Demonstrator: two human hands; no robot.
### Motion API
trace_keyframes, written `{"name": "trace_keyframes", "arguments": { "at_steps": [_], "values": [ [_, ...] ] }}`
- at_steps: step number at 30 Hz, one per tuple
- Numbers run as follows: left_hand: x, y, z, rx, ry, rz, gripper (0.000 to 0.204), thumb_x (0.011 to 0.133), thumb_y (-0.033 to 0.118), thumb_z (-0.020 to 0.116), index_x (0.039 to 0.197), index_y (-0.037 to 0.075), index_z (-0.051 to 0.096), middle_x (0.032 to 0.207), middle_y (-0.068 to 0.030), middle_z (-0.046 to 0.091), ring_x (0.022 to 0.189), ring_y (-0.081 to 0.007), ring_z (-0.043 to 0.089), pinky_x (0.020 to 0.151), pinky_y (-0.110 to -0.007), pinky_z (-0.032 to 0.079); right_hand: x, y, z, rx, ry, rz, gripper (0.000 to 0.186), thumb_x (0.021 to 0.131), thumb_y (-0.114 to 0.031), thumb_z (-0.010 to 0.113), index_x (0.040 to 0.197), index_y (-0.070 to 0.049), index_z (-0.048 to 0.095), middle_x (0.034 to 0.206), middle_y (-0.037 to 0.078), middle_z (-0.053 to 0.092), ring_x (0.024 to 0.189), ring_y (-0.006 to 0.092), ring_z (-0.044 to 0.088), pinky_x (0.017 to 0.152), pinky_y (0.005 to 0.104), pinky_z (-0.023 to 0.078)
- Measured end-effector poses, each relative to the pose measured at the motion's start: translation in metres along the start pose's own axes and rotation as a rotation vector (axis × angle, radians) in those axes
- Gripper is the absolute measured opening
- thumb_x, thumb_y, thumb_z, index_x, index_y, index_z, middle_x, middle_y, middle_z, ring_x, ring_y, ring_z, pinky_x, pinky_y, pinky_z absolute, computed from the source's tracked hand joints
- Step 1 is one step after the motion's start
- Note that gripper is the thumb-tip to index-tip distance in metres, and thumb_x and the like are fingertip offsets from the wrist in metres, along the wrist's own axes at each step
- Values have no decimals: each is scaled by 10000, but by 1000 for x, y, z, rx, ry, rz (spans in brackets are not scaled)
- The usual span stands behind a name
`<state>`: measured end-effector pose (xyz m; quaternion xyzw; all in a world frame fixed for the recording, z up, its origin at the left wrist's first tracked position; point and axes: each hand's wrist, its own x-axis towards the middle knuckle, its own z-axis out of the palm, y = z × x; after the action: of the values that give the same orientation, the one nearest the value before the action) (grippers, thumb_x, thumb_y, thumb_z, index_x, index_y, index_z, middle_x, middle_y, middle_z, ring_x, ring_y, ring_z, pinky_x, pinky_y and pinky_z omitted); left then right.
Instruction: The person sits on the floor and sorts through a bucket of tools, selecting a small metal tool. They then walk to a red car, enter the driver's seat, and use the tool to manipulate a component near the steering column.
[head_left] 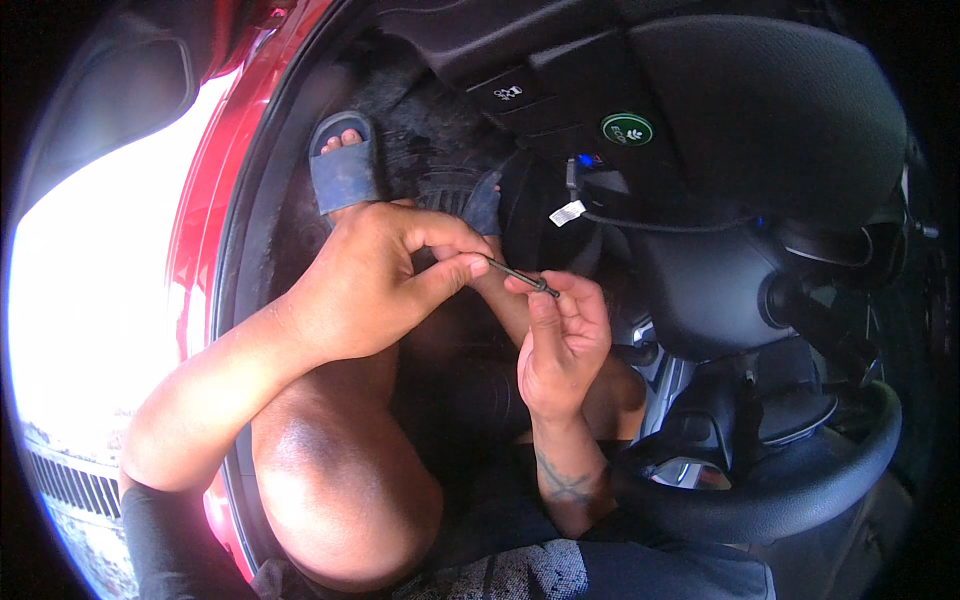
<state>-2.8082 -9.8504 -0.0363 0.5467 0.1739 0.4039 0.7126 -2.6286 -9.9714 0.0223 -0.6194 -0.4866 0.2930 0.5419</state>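
A long, thin dark bolt (pixel 515 273), with a collar near its right end, runs between my two hands above my lap. The thumb and forefinger of my left hand (pixel 365 280) pinch its narrow left end. At the other end, my right hand (pixel 565 345) grips it near the collar, thumb against the curled fingers. The bolt tilts slightly down toward the right. Part of its ends is covered by my fingertips.
I sit in a car's footwell area, beside a red door sill (pixel 205 190). At the lower right is a black steering wheel (pixel 800 510). Dark dashboard panels carry a round green sticker (pixel 627 129), and a white tag (pixel 567 213) hangs below. My blue sandal (pixel 343 175) rests on the floor.
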Motion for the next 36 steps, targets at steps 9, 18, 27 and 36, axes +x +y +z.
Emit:
{"name": "trace_keyframes", "arguments": {
  "at_steps": [9,18,27,36],
  "values": [
    [0,14,-2,168,8,112,109,958,77,726,999,-19,756,873,-111,743,818,-171,711,757,-312,543,-2,-5,-1,-24,-8,-2,202,1026,31,588,1225,61,574,1076,223,730,1043,255,715,1009,375,534],
    [3,19,-8,425,-15,451,81,926,90,729,936,10,737,848,-138,713,778,-328,687,727,-390,539,-2,-12,-6,-136,-17,-38,208,1014,30,615,1215,71,584,1056,202,734,968,228,740,911,318,576],
    [1,14,-4,389,43,360,132,929,144,758,985,25,766,899,-120,763,740,-253,673,707,-372,498,1,-19,3,57,-30,-110,352,1001,23,641,1331,73,525,1114,192,727,1071,229,715,981,334,555],
    [7,-6,1,229,105,465,114,919,134,763,963,29,776,894,-111,770,745,-241,701,698,-337,486,-4,-11,0,123,-78,20,557,960,26,692,1457,69,443,1212,179,689,1149,224,675,1053,350,505]
  ]
}}
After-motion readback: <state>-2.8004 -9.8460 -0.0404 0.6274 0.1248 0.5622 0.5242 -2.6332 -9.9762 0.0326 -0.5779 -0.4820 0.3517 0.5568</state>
